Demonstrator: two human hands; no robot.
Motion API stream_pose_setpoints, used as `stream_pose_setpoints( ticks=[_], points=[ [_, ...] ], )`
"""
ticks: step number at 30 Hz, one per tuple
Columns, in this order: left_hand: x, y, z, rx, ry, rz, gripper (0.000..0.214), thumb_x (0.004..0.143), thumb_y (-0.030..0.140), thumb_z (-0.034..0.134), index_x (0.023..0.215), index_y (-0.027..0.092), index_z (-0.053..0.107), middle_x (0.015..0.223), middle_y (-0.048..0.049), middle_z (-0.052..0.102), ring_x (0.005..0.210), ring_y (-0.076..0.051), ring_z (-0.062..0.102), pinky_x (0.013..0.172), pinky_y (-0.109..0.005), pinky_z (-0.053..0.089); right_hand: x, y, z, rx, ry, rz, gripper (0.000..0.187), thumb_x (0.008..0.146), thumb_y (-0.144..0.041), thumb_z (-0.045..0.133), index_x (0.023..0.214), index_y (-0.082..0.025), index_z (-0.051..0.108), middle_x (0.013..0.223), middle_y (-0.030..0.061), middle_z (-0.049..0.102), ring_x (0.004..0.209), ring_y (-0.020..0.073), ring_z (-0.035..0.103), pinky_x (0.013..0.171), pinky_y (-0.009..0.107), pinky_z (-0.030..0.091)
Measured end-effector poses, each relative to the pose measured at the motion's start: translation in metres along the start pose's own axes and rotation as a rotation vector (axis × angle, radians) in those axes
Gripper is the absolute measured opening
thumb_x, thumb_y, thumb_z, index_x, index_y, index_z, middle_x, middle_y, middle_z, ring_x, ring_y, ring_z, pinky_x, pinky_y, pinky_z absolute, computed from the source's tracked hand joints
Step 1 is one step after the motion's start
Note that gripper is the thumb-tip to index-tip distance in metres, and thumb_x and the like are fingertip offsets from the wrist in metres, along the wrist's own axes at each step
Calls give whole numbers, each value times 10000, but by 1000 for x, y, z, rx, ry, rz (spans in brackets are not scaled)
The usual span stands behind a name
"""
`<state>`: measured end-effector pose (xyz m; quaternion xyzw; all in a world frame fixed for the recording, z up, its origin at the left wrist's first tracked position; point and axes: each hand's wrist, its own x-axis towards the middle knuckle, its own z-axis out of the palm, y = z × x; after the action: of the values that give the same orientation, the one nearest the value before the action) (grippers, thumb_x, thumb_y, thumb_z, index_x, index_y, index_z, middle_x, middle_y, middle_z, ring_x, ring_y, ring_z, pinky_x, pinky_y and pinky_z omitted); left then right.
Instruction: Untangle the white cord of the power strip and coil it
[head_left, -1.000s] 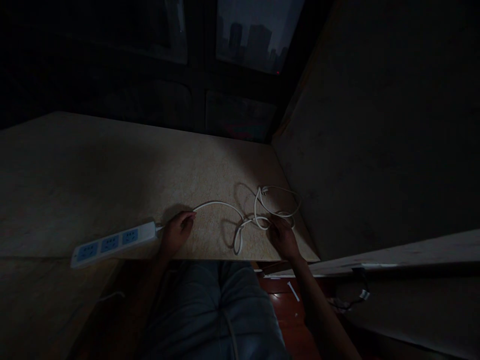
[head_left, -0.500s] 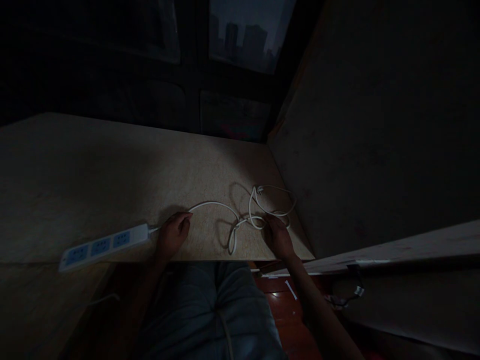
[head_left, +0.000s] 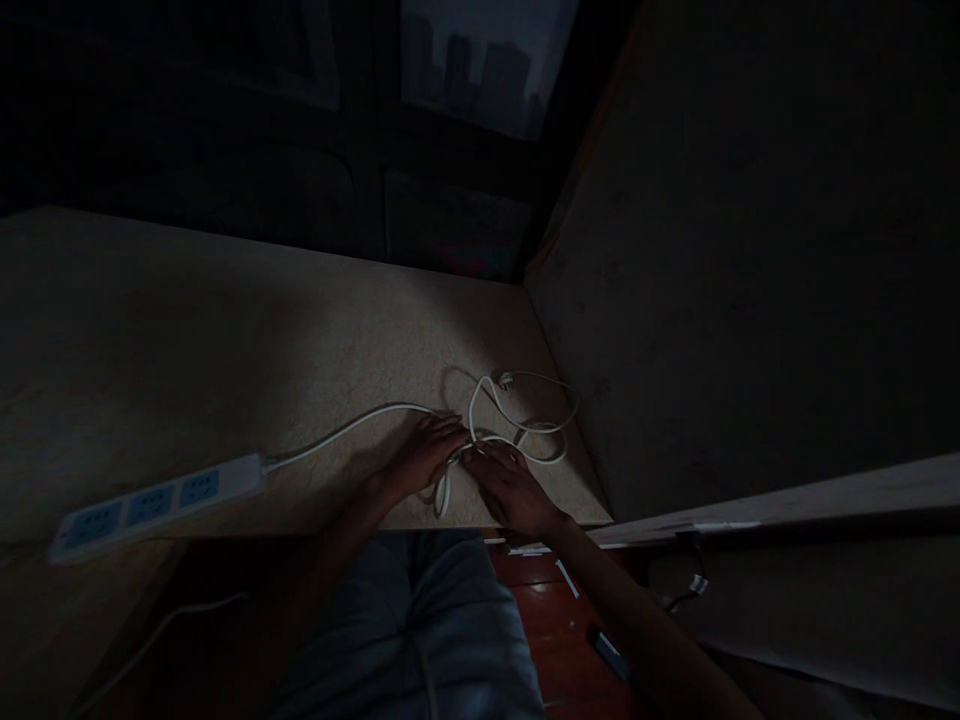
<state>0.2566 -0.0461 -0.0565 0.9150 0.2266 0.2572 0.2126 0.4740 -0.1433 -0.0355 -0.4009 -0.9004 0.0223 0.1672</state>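
Note:
A white power strip with blue socket panels lies on the left, near the front edge of the pale countertop. From its right end a white cord arcs over to a loose tangle of loops. My left hand is closed on the cord at the left side of these loops. Close beside it, fingertips almost meeting, my right hand also grips the cord where it crosses itself. Some of the cord is hidden under the fingers. The plug rests on the countertop beyond both hands.
A dark wall bounds the countertop on the right, and a window stands behind it. Below the front edge are my legs and a reddish floor. Another pale cord hangs at lower left.
My left hand has left the cord near the power strip and moved right to the tangle. My right hand has shifted left to meet it. The view has moved slightly.

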Motion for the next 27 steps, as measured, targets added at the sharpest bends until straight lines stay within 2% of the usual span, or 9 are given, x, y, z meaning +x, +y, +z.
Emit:
stream_pose_setpoints(
  ticks=[4,7,11,15,18,20,24,27],
  points=[
    [0,-6,-3,-54,-27,15,436,844,117,518,1255,223,616,1190,-81,627,1097,-225,537,972,-391,376,0,1,2,-19,-39,-5,668,921,-119,421,1550,-166,201,1490,109,438,1448,247,242,1141,514,177],
    [-3,-11,0,-77,-8,12,442,851,117,518,1272,218,604,1192,-81,619,1085,-216,523,964,-372,373,0,1,1,-27,-46,5,687,905,-119,430,1551,-153,198,1521,111,390,1442,275,226,1132,513,171],
    [-5,-13,4,-95,-9,-18,378,901,161,496,1261,201,605,1174,-89,622,1080,-213,519,968,-378,368,2,-1,0,-39,-30,23,670,897,-113,449,1534,-156,247,1477,114,444,1384,284,289,1113,504,175],
    [-6,-9,5,-65,7,-38,290,906,170,497,1153,166,648,1111,-93,635,1049,-215,523,953,-384,380,15,-6,10,-122,19,95,528,910,-137,495,1433,-182,438,1298,135,556,1237,271,409,1073,500,209],
    [-8,-7,6,-31,22,-51,247,885,148,505,1077,154,659,1065,-93,633,1028,-219,516,948,-389,384,31,-10,21,-222,91,156,337,910,-138,542,1233,-203,609,1093,108,601,1066,255,457,1032,489,243],
    [-9,-7,5,-24,26,-69,233,886,155,507,1065,159,658,1051,-90,628,1025,-219,508,949,-392,385,37,-10,23,-248,125,161,249,907,-136,565,1128,-210,652,1027,88,601,1006,242,453,1017,479,248],
    [-11,-6,3,-44,49,-101,244,906,169,491,1088,173,653,1049,-86,621,1038,-213,504,954,-392,389,31,3,10,-213,181,166,168,902,-150,593,1037,-215,670,965,73,588,975,233,448,941,440,270],
    [-10,-2,-1,-69,81,-110,272,916,277,538,1150,173,630,1082,-93,606,1067,-221,500,969,-394,391,14,20,-11,-224,277,287,183,898,-145,573,1041,-213,666,993,89,579,980,253,452,869,424,284]
  ],
)
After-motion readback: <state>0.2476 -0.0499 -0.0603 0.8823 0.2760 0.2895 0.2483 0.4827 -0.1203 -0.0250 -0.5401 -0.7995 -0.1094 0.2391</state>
